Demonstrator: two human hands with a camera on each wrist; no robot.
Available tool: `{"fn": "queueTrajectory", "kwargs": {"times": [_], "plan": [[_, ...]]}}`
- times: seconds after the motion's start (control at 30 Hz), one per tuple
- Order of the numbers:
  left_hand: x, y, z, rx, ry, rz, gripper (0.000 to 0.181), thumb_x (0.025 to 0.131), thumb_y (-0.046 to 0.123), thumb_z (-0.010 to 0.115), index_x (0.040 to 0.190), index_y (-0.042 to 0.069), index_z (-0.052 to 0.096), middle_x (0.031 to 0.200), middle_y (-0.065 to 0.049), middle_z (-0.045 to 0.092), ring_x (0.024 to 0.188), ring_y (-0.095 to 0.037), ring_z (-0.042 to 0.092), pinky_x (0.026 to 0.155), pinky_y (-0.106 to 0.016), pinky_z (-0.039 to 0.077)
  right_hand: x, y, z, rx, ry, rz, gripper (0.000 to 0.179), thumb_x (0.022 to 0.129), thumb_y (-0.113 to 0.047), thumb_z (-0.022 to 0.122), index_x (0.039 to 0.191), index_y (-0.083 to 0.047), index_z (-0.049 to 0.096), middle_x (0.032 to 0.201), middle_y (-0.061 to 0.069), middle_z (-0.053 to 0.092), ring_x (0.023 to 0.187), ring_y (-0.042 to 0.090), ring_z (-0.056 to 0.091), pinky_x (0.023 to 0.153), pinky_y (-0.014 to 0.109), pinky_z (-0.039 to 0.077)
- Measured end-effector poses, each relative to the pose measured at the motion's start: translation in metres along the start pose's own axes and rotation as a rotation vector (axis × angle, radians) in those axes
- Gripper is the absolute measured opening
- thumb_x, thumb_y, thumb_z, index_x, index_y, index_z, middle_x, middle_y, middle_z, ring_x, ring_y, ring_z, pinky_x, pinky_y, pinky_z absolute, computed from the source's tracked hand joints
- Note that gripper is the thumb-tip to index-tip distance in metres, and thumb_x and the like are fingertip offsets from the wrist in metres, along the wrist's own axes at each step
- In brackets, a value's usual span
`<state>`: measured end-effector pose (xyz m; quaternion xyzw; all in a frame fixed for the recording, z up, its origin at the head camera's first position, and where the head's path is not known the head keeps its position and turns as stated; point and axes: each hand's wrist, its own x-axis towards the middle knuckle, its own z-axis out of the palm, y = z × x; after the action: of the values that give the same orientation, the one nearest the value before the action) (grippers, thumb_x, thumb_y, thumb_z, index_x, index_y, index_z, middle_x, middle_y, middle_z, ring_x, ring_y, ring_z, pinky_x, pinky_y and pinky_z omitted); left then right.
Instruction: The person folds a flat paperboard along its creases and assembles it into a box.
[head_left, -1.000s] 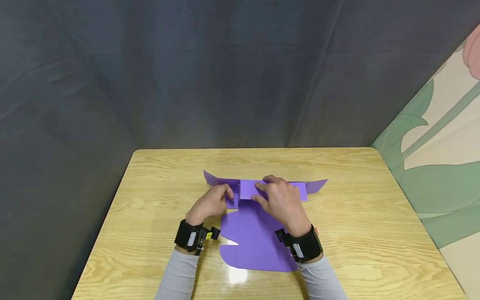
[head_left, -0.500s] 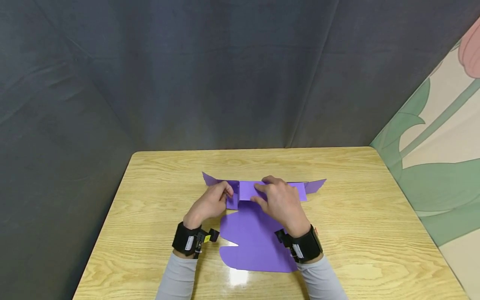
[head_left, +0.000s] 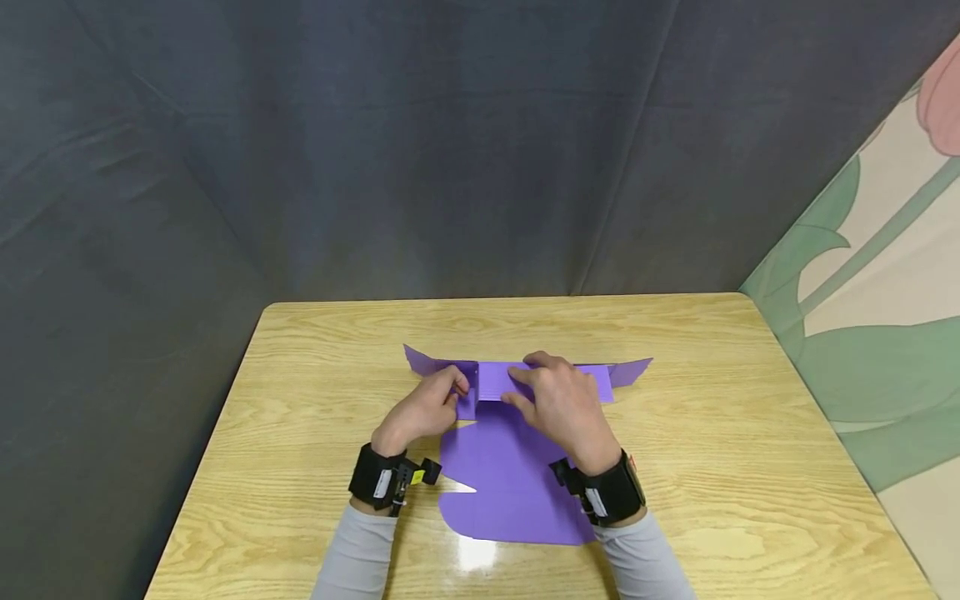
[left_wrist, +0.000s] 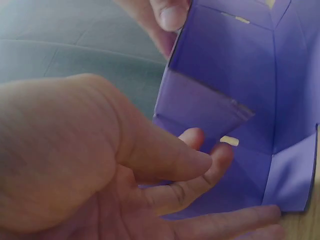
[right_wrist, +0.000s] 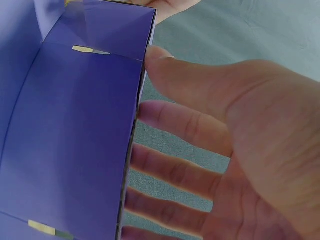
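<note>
A purple cardboard box blank [head_left: 517, 475], partly folded up, lies on the table. Its raised far panel [head_left: 495, 381] stands across the back, with angled flaps [head_left: 632, 372] sticking out at the sides. The right hand [head_left: 564, 400] rests on that panel's outer face; in the right wrist view its fingers [right_wrist: 175, 162] are spread straight against it, thumb tip at the edge. At the panel's left end is the left hand [head_left: 429, 404]. In the left wrist view, its thumb and bent fingers [left_wrist: 220, 159] touch the inside by a small folded flap [left_wrist: 210, 97], near a cut slot [left_wrist: 229, 141].
The wooden table [head_left: 322, 375] extends on all sides of the blank. A dark curtain [head_left: 450, 167] hangs behind it, and a flower-patterned wall [head_left: 885, 333] stands at the right. Both wrists carry black camera straps [head_left: 378, 477].
The left hand has shifted slightly to the right along the small flap at the left end. The right hand and the blank have stayed almost in place.
</note>
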<state>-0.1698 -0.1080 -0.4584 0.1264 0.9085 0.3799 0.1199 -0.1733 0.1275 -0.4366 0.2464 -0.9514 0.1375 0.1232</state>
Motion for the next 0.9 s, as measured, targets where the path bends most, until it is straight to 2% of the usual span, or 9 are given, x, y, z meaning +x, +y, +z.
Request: {"fn": "queueTrajectory", "kwargs": {"times": [0.33, 0.5, 0.73, 0.9], "plan": [[0.0, 0.002, 0.005, 0.043, -0.024, -0.021, 0.016, 0.105, -0.002, 0.053, 0.118, 0.001, 0.061, 0.113, -0.011, 0.062, 0.105, -0.025, 0.059, 0.095, -0.042, 0.052, 0.0, 0.0, 0.0, 0.003, -0.001, -0.003, 0.04, 0.089, -0.044, 0.087, 0.121, -0.019, 0.084, 0.125, 0.012, 0.075, 0.108, 0.035, 0.075, 0.068, 0.052, 0.065], [-0.003, 0.005, 0.002, 0.052, -0.001, -0.007, 0.018, 0.105, -0.003, 0.053, 0.122, -0.002, 0.059, 0.12, -0.015, 0.061, 0.114, -0.029, 0.058, 0.103, -0.046, 0.051, 0.001, 0.0, -0.001, 0.001, -0.002, -0.005, 0.04, 0.09, -0.044, 0.087, 0.121, -0.019, 0.084, 0.126, 0.013, 0.075, 0.108, 0.035, 0.075, 0.067, 0.051, 0.065], [-0.006, 0.011, -0.001, -0.047, -0.026, -0.006, 0.035, 0.106, -0.002, 0.05, 0.14, -0.008, 0.044, 0.134, -0.026, 0.054, 0.122, -0.035, 0.056, 0.111, -0.051, 0.048, 0.001, -0.001, -0.002, 0.003, -0.006, 0.0, 0.04, 0.089, -0.044, 0.087, 0.12, -0.018, 0.084, 0.126, 0.013, 0.075, 0.108, 0.036, 0.075, 0.066, 0.05, 0.065], [-0.007, 0.012, 0.0, -0.067, -0.049, -0.02, 0.04, 0.105, -0.003, 0.05, 0.144, -0.009, 0.041, 0.138, -0.029, 0.055, 0.131, -0.038, 0.056, 0.117, -0.052, 0.045, 0.001, -0.001, -0.001, 0.004, -0.016, 0.004, 0.041, 0.089, -0.044, 0.087, 0.12, -0.018, 0.084, 0.126, 0.013, 0.075, 0.108, 0.036, 0.075, 0.065, 0.05, 0.065]]}}
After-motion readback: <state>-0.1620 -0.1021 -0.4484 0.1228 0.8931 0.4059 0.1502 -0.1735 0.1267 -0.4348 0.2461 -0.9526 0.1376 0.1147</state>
